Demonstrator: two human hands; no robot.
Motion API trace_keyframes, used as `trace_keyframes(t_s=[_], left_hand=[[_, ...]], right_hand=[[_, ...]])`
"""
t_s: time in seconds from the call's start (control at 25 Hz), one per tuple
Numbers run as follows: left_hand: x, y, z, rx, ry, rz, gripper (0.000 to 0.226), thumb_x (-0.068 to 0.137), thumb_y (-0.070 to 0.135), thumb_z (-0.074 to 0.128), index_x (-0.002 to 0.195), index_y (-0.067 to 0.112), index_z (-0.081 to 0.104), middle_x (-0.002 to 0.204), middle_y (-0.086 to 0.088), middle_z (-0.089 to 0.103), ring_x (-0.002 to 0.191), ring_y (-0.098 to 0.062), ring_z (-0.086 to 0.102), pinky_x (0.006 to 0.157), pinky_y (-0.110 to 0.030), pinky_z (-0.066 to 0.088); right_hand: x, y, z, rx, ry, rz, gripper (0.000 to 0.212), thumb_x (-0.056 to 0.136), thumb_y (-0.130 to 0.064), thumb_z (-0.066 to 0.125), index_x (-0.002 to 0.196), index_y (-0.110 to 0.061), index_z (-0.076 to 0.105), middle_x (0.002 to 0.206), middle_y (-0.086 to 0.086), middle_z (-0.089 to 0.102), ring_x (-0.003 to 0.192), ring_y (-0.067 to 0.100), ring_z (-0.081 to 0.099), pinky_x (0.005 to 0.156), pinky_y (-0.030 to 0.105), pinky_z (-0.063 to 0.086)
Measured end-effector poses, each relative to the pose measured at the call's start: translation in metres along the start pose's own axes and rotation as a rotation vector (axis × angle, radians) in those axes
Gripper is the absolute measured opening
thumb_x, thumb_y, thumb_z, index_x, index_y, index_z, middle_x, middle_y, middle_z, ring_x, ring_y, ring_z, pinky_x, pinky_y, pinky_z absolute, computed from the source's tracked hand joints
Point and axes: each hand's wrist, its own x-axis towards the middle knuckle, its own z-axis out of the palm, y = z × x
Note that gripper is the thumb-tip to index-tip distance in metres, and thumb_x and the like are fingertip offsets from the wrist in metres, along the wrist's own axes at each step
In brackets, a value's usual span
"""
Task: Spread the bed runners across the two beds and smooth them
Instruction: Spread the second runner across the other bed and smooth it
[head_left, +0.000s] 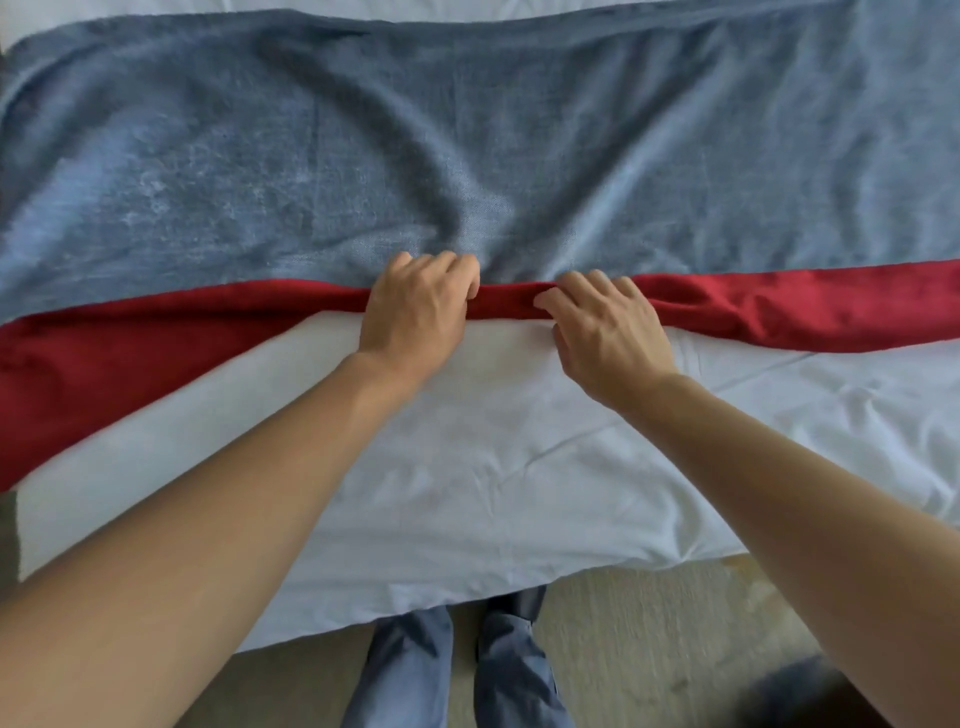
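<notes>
A wide blue-grey bed runner (467, 156) lies across the white bed (467, 467), rumpled with long folds near its middle. Along its near edge runs a red band (779, 306), part of the runner or a second runner; I cannot tell which. The red band bunches into a ridge in the middle and widens toward the left (104, 374). My left hand (415, 306) has its fingers curled over the red ridge and grips it. My right hand (602, 327) sits just to the right, with bent fingers pinching the same ridge.
The white sheet's near edge hangs over the foot of the bed above a beige carpet (649, 649). My legs in blue-grey trousers (457, 670) stand against that edge. A dark blurred shape (810, 696) sits at the bottom right.
</notes>
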Motion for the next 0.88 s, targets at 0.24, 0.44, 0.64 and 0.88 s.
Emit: trace_keyframes(t_s=[0.24,0.44,0.64,0.88], left_hand=[[-0.006,-0.028,0.004,0.096,-0.077,0.18,0.021,0.085,0.034,0.061,0.094,0.017,0.07,0.096,-0.002,0.064,0.089,-0.028,0.059,0.078,-0.04,0.039],[0.005,-0.029,-0.007,0.136,-0.013,0.152,0.015,0.085,0.028,0.061,0.078,0.021,0.073,0.076,0.001,0.061,0.077,-0.026,0.055,0.073,-0.037,0.029],[0.031,-0.034,-0.049,-0.496,-0.546,-0.232,0.008,0.081,0.031,0.074,0.08,0.025,0.079,0.076,0.01,0.072,0.076,-0.008,0.063,0.07,-0.021,0.043],[0.012,-0.015,-0.032,-0.151,-0.306,0.136,0.01,0.077,0.033,0.061,0.076,0.025,0.066,0.078,0.007,0.061,0.079,-0.022,0.055,0.075,-0.032,0.034]], right_hand=[[0.024,0.011,0.01,-0.097,-0.01,0.053,0.009,0.085,-0.011,0.059,0.087,-0.014,0.066,0.081,0.004,0.061,0.081,0.031,0.056,0.07,0.043,0.04],[0.031,0.016,0.001,0.021,0.012,0.106,0.013,0.083,-0.019,0.057,0.078,-0.016,0.068,0.069,0.001,0.063,0.074,0.031,0.056,0.072,0.039,0.035],[0.029,0.025,-0.026,0.245,-0.161,0.124,0.014,0.085,-0.021,0.063,0.087,-0.02,0.077,0.078,-0.002,0.069,0.079,0.027,0.059,0.081,0.038,0.042],[0.036,0.026,-0.023,0.263,-0.219,0.202,0.013,0.087,-0.024,0.065,0.087,-0.025,0.078,0.084,-0.006,0.072,0.083,0.024,0.062,0.082,0.028,0.034]])
